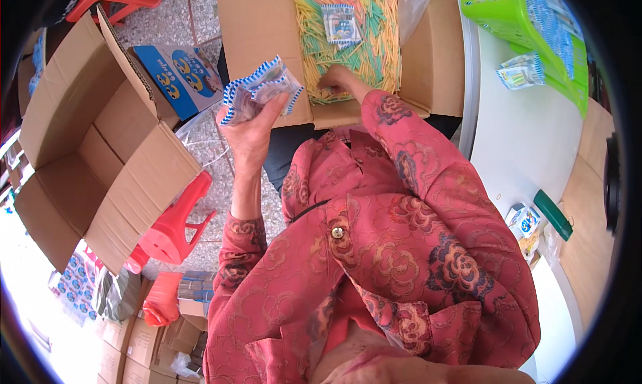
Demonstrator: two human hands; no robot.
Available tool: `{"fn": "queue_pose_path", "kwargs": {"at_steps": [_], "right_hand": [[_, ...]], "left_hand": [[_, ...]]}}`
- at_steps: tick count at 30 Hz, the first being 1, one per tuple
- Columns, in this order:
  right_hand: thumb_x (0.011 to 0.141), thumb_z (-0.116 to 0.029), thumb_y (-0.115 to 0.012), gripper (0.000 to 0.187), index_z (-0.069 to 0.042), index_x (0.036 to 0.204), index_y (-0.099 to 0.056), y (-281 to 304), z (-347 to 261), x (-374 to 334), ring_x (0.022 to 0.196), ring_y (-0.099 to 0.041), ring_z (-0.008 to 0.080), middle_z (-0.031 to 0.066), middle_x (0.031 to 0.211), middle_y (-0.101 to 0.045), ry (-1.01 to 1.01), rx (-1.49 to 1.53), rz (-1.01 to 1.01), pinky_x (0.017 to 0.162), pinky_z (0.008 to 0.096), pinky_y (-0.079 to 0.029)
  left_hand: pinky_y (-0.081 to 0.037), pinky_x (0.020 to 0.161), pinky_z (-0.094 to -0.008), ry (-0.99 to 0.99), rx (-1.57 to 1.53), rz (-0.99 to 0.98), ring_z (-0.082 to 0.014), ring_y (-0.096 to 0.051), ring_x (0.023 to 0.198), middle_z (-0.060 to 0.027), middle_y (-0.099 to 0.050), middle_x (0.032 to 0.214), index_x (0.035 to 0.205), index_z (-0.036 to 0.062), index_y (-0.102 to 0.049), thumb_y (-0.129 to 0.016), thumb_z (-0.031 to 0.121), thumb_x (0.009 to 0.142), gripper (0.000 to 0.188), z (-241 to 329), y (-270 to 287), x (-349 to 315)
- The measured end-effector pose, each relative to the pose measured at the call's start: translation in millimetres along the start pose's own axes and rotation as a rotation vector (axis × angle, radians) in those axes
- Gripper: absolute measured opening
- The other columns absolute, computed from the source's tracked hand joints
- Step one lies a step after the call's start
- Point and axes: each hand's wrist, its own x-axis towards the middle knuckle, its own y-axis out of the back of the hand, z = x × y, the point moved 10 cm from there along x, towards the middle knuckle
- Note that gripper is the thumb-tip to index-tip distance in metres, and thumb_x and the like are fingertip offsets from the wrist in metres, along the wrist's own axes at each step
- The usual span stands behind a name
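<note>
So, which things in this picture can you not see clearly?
Head view only:
- Right hand: fingertips are buried in the coloured sticks, so whether it grips any is unclear.
- Left hand: holds blue-and-white striped packets; their number is hidden by crumpling.
- Large empty cardboard box: its far side is cut off by the dark fisheye rim.
- Green plastic basket: its contents are too small to tell.

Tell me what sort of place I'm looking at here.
Likely a small hand-packing workshop: a cardboard box full of coloured sticks, a large open carton on the floor, and stacked boxes beside a white table.
</note>
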Motion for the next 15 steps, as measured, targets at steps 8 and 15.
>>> {"fn": "queue_pose_path", "kwargs": {"at_steps": [8, 15], "right_hand": [[0.074, -0.028, -0.062, 0.028, -0.003, 0.083, -0.052, -20.9, 13.0, -9.9, 0.052, -0.057, 0.0157, 0.0073, 0.066, -0.056, -0.171, 0.269, -0.243, 0.043, 0.0292, -0.045], [0.08, -0.029, -0.046, 0.027, -0.005, 0.086, -0.054, -31.5, 10.5, -14.3, 0.055, -0.06, 0.017, 0.0093, 0.069, -0.06, -0.278, 0.215, -0.307, 0.049, 0.0296, -0.049]], "left_hand": [[-0.047, 0.068, -0.0225, -0.012, -0.012, -0.007, -0.0093, -0.057, 0.076, -0.0049, -0.062, 0.086, 0.095, -0.0011, -0.059, -0.068, -0.004, 0.071, 0.027, -0.9, -0.4, 1.2], [-0.047, 0.068, -0.0223, -0.001, -0.017, -0.012, -0.0092, -0.057, 0.076, -0.0052, -0.062, 0.087, 0.097, -0.0007, -0.059, -0.068, -0.005, 0.07, 0.029, -4.2, -1.3, 0.1]]}}
